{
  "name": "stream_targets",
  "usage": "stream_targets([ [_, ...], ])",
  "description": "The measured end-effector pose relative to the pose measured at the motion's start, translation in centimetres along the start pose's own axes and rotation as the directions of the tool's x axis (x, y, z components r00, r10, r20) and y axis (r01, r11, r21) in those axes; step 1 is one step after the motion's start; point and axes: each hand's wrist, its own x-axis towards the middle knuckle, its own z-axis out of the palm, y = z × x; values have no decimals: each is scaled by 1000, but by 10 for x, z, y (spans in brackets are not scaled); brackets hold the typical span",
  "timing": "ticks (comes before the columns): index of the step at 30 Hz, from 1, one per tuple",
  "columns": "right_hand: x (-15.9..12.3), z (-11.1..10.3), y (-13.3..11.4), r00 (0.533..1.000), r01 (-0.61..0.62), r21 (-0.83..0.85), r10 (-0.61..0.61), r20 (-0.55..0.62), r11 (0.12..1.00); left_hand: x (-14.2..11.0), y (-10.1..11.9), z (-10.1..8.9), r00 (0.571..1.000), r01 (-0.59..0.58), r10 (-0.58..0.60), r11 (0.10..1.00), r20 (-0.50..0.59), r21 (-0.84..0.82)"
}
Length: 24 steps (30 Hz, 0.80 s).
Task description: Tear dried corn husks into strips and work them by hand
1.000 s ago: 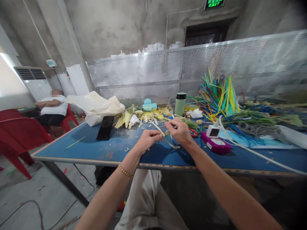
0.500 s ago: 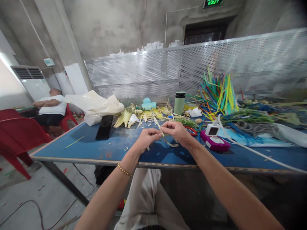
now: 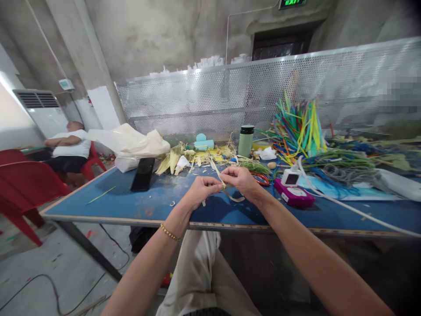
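Note:
Over the front of the blue table (image 3: 125, 204), my left hand (image 3: 201, 191) and my right hand (image 3: 244, 182) work close together. Both pinch a pale husk strip (image 3: 237, 199) between thumb and fingertips. One end of it rises above the fingers and another curls below my right hand. A short pale end shows under my left hand. The exact crossing of the strip is hidden by the fingertips. Beyond my hands lies a heap of pale husk pieces (image 3: 174, 159) and scraps.
A phone (image 3: 142, 174) lies left. Behind stand a green flask (image 3: 245, 141) and a crumpled white bag (image 3: 138, 147). To the right are a magenta device (image 3: 292, 192), a white cable (image 3: 355, 210) and colourful strips (image 3: 302, 127). A person (image 3: 70, 145) sits at far left.
Both hands keep nearly the same place and pinch on the husk strip. The fingers have shifted only very slightly.

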Motion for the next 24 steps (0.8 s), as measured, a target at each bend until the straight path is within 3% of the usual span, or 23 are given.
stream_targets([
  [8, 2, 1, 4, 998, 47, -119, -53, -43, 992, 0, 0, -1, 1000, -8, 8, 1000, 27, -2],
  [15, 2, -3, 4, 992, 122, -177, -118, 34, 977, 8, -9, -6, 988, 25, -44, 992, -150, -125],
  [20, -1, -3, 6, 990, 97, -158, -79, 120, 983, 9, -8, -7, 984, 37, -54, 994, -169, -103],
  [24, 0, -2, 10, 989, 129, -196, -112, 95, 972, 7, -7, -6, 988, 26, -39, 996, -151, -86],
])
